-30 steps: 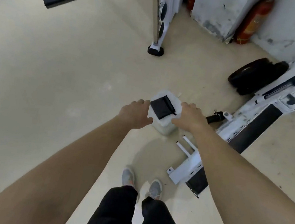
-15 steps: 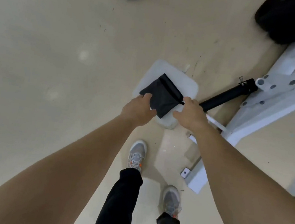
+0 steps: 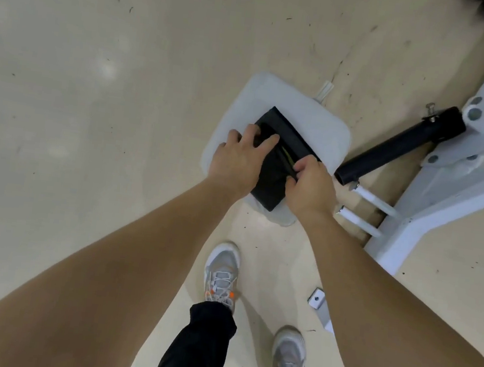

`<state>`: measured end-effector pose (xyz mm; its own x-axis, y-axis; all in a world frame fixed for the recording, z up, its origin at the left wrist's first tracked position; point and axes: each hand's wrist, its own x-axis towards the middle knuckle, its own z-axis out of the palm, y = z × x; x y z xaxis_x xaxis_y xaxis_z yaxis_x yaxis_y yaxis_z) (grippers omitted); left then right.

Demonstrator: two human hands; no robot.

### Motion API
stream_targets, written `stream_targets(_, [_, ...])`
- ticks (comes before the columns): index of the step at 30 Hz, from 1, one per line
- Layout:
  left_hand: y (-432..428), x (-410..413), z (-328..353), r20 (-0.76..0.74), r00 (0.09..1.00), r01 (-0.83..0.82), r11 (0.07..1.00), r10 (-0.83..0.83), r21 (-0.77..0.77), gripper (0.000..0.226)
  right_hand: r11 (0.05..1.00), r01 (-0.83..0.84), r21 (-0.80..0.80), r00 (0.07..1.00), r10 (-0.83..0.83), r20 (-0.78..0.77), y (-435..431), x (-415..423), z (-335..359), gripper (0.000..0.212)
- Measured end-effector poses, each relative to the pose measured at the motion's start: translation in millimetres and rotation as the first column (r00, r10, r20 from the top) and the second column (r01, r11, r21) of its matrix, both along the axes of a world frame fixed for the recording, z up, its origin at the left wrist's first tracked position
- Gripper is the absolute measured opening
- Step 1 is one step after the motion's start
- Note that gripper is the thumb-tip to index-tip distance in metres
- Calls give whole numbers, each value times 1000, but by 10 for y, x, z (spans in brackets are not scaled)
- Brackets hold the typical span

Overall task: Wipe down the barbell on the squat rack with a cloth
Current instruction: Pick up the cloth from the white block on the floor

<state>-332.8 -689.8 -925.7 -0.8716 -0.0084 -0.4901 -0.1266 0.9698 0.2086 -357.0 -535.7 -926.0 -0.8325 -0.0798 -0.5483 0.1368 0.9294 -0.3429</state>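
Note:
A black folded pouch or cloth (image 3: 270,183) lies on a white padded seat (image 3: 301,111) low above the floor. My left hand (image 3: 237,161) rests on its left side, fingers spread and pressing on the fabric. My right hand (image 3: 310,185) pinches its right edge, and a yellow-green strip shows in the gap between my hands. No barbell is in view.
A white machine frame (image 3: 463,180) with a black tube (image 3: 398,144) and two white pegs (image 3: 367,198) stands just right of the seat. A small metal bracket (image 3: 316,297) lies by my feet. My grey shoes (image 3: 222,275) stand on beige floor.
My head has dropped closer to the seat. Both hands went from the seat's sides onto the black item, and the right hand now pulls its edge apart.

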Motion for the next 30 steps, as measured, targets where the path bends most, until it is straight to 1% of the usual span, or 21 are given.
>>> stream_targets(2, [-30, 23, 114, 12, 1000, 0, 1000, 0, 15, 75, 999, 18, -34, 998, -16, 66, -27, -4, 155, 23])
stream_targets(5, [-91, 87, 389, 53, 997, -52, 997, 49, 64, 54, 991, 37, -131, 990, -18, 139, -107, 6, 536, 16])
stream_targets(6, [-110, 120, 505, 45, 997, -72, 994, 68, 84, 52, 986, 24, -168, 991, -1, 134, -145, 9, 698, 16])
stream_targets(7, [-127, 159, 626, 27, 996, -82, 991, 80, 110, 54, 980, -9, -197, 993, 32, 112, -189, 18, 863, 17])
stream_targets(9, [-141, 221, 892, -40, 995, -78, 979, 87, 187, 66, 969, -86, -232, 993, 102, 61, -266, 41, 1195, 20])
stream_targets(10, [-147, 243, 1041, -70, 994, -70, 974, 87, 217, 66, 964, -106, -244, 991, 121, 49, -295, 51, 1368, 20])
stream_targets(11, [-158, 254, 1199, -82, 993, -63, 970, 84, 233, 60, 962, -108, -252, 991, 125, 50, -315, 56, 1548, 18])
stream_targets(13, [-200, 281, 1528, -68, 996, -47, 976, 63, 213, 41, 960, -82, -267, 992, 104, 72, -328, 60, 1932, 13])
stream_targets(16, [-254, 329, 2027, -70, 996, -44, 976, 60, 214, 34, 956, -52, -289, 994, 78, 78, -292, 46, 2547, 16])
stream_targets(19, [-248, 312, 2585, -137, 987, -44, 967, 81, 251, 23, 945, -58, -320, 994, 84, 67, -215, 11, 3188, 17])
stream_targets(22, [-209, 286, 3183, -227, 970, -19, 959, 86, 282, 17, 949, -78, -306, 995, 95, 39, -86, -19, 3781, 19])
stream_targets(23, [-192, 278, 3390, -226, 969, -25, 948, 101, 317, 14, 953, -73, -295, 996, 86, 31, -34, -28, 3964, 17])
stream_targets(24, [-167, 276, 3599, -188, 973, -54, 928, 131, 368, 12, 958, -52, -283, 998, 62, 25, 29, -31, 4132, 13])
stream_targets(26, [-107, 248, 4045, -55, 977, -156, 864, 207, 479, 12, 963, 7, -270, 1000, -6, 7, 155, -23, 4480, 4])
stream_targets(28, [-62, 231, 4462, 1, 974, -193, 823, 228, 533, 17, 962, 38, -271, 999, -41, -8, 249, 23, 4840, 13])
stream_targets(30, [-42, 235, 4842, 8, 985, -151, 832, 173, 533, 22, 958, 53, -281, 998, -62, -23, 301, 80, 5226, 24])
